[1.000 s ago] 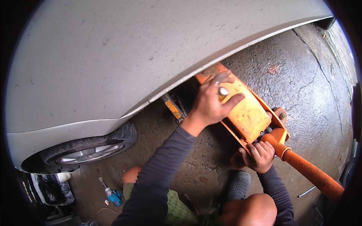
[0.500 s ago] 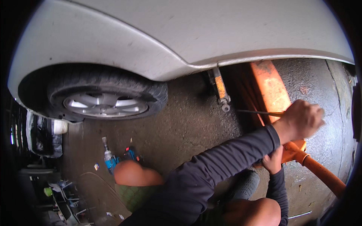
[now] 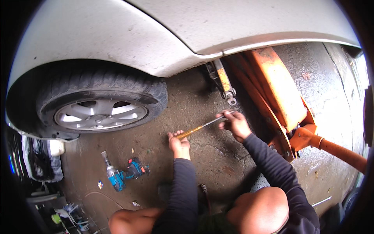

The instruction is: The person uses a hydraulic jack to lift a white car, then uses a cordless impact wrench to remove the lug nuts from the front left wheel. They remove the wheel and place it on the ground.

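Note:
Between my two hands lies a screwdriver [image 3: 191,132] with an amber handle and a thin metal shaft, slanting up to the right. My left hand [image 3: 180,147] is closed around the handle end. With its fingertips, my right hand [image 3: 237,125] pinches the shaft near the tip, which those fingers partly hide. Just above my right hand, a small jack arm [image 3: 223,80] with a yellow label and a round eye sticks out from under the car's sill. An orange floor jack [image 3: 274,84] reaches under the car to the right of that hand.
The pale car body [image 3: 167,58] overhangs the far side, with a wheel [image 3: 99,113] at left. Two blue power tools [image 3: 117,179] lie on the wet floor. The jack's handle [image 3: 343,156] juts out at right; a metal rod [image 3: 322,201] lies below it. Clutter fills the lower left.
My left hand has drawn back leftward from over the floor jack, bringing the screwdriver. My right hand has left the floor jack and taken hold of the shaft. The view has shifted slightly.

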`<state>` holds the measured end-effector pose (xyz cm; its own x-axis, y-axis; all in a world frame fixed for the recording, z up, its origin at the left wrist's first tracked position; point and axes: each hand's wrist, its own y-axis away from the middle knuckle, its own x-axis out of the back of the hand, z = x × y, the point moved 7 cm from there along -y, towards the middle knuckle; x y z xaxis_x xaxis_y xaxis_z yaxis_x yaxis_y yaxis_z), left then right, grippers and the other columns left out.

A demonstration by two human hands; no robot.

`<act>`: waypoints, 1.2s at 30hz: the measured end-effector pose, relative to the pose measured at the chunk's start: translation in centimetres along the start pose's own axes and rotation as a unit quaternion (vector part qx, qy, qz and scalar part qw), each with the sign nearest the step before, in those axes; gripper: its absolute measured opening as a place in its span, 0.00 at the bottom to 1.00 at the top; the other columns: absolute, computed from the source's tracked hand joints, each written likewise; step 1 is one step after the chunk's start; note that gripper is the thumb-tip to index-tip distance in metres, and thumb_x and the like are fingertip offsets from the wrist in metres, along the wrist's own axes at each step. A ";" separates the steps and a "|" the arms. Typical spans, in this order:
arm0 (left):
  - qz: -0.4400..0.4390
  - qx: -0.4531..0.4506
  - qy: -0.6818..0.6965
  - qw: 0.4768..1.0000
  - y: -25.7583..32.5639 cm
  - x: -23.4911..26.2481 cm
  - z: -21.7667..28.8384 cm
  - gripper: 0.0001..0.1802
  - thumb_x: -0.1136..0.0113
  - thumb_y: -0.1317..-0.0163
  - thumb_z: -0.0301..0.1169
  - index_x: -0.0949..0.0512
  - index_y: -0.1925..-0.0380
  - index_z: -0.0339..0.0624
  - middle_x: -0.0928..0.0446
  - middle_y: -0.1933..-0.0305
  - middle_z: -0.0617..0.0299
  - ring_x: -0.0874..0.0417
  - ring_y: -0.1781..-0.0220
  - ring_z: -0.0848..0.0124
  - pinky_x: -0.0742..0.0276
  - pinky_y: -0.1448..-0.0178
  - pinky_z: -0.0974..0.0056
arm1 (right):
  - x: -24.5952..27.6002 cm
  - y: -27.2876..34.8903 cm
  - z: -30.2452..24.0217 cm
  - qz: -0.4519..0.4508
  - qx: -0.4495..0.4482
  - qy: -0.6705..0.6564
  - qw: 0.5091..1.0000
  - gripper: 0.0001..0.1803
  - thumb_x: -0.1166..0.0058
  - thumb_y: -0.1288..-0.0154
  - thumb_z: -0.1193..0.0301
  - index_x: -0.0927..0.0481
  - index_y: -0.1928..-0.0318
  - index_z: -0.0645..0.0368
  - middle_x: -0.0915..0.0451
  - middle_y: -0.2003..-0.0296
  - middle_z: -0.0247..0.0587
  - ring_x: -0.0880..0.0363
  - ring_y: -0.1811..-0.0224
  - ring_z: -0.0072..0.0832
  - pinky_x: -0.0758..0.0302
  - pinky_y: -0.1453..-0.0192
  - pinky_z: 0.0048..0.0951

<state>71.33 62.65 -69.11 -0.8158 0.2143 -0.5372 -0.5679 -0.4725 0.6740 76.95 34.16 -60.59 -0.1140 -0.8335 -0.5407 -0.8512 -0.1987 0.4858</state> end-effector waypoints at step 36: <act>0.090 0.214 0.046 0.971 5.6 -0.5 -6.6 0.37 0.58 0.25 0.45 0.54 0.30 0.28 0.49 0.24 0.47 0.37 0.27 0.56 0.29 0.30 0.52 | 0.8 -1.0 -1.2 0.179 0.242 0.262 0.917 0.14 0.40 0.32 0.67 0.18 0.69 0.66 0.18 0.77 0.35 0.27 0.77 0.13 0.30 0.73 0.22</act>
<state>69.31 54.26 -68.45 -0.9044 0.0736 -0.4203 -0.4258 -0.0916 0.9002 78.33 33.11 -60.66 -0.2759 -0.9593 0.0601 -0.9495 0.2818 0.1382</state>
